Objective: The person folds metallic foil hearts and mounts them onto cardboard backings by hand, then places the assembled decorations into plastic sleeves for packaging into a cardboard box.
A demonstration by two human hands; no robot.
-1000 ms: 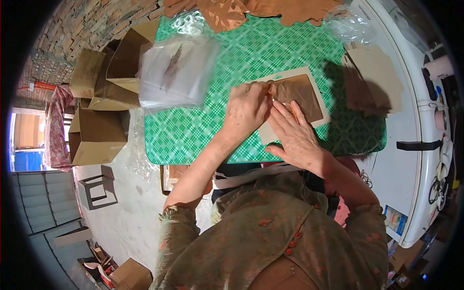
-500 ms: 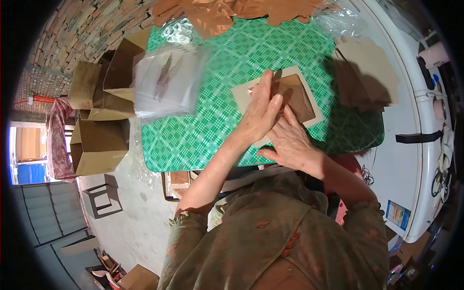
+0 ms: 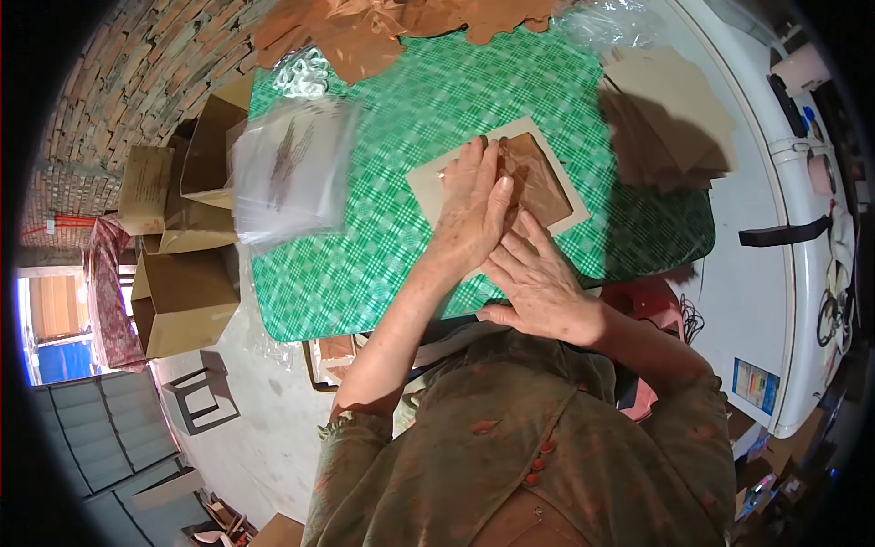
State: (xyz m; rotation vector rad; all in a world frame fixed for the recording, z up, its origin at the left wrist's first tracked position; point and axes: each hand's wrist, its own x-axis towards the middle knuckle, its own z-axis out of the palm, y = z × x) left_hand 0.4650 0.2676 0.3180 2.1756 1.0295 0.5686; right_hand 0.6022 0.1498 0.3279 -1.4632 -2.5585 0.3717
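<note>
A brown sheet (image 3: pixel 538 178) with a glossy, wrinkled surface lies on a larger beige card (image 3: pixel 572 219) on the table. My left hand (image 3: pixel 471 205) rests flat over the left part of the sheet, fingers stretched out and pointing away from me. Just right of it, my right hand (image 3: pixel 542 287) lies with its fingers extended at the near edge of the card, their tips close to the left palm. The hands hide the card's near left portion. Neither hand grips anything.
A stack of clear plastic bags (image 3: pixel 292 173) lies left on the green checked tablecloth (image 3: pixel 401 118). Beige cards (image 3: pixel 670 118) are piled right. Brown sheets (image 3: pixel 365 46), white loops (image 3: pixel 301 73) and clear plastic (image 3: pixel 611 23) lie at the back. Open cardboard boxes (image 3: pixel 187 292) stand left.
My left hand has shifted slightly left across the brown sheet, its fingers now closer together. My right hand stays beside it. The whole view has turned a little.
</note>
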